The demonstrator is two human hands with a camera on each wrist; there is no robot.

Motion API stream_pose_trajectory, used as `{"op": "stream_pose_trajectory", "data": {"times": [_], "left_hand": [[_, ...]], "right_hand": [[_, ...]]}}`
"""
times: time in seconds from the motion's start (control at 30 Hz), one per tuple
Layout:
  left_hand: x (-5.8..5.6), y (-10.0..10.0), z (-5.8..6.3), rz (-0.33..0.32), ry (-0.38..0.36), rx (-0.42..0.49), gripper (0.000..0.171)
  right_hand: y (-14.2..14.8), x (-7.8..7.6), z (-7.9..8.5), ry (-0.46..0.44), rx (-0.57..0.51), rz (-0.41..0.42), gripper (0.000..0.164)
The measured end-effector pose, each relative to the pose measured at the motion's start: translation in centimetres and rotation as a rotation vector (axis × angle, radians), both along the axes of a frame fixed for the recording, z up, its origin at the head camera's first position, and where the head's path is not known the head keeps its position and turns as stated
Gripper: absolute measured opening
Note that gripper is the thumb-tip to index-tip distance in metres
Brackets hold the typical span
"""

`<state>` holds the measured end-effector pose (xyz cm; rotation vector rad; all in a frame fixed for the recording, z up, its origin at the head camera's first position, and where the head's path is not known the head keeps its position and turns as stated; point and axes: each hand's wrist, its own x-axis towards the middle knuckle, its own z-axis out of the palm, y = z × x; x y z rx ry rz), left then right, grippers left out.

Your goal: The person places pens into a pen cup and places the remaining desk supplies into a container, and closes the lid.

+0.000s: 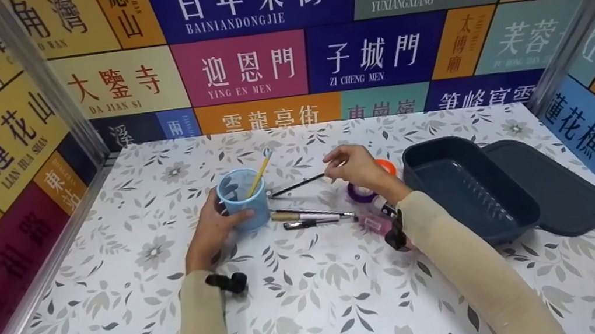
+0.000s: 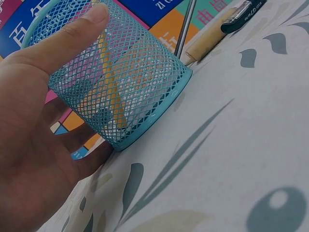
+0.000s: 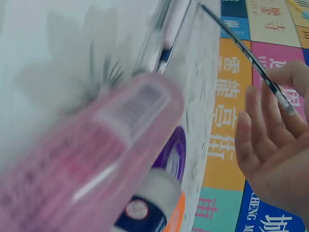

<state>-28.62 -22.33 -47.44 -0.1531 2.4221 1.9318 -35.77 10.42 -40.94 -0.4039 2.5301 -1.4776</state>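
Observation:
My left hand [image 1: 210, 233] grips a light blue mesh pen holder [image 1: 251, 214], thumb across its near side and fingers around the left. A yellow pencil [image 1: 259, 177] leans inside the holder, its upper end above the rim. In my right hand [image 1: 359, 168] a thin black pencil [image 1: 298, 184] is pinched near one end between thumb and fingers. It slants down leftward, its far tip close to the holder's right side. Just below it, a pen with a black clip [image 1: 310, 223] and a brown-ended stick [image 1: 286, 216] lie on the table.
Under the right forearm lie a pink bottle [image 1: 375, 224] and a white and navy tube [image 3: 147, 205]. Purple [image 1: 359, 194] and orange [image 1: 386, 165] rings sit by the right wrist. A dark blue box [image 1: 469, 188] stands farther right, overlapping its flat lid [image 1: 566, 191].

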Motion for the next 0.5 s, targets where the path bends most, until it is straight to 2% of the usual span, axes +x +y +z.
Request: {"op": "stream_pose_trajectory", "data": {"times": [0.5], "left_hand": [[0.1, 0.0, -0.2, 0.002, 0.022, 0.006, 0.102]], "right_hand": [[-2.4, 0.5, 0.7, 0.064, -0.476, -0.274, 0.039]]}}
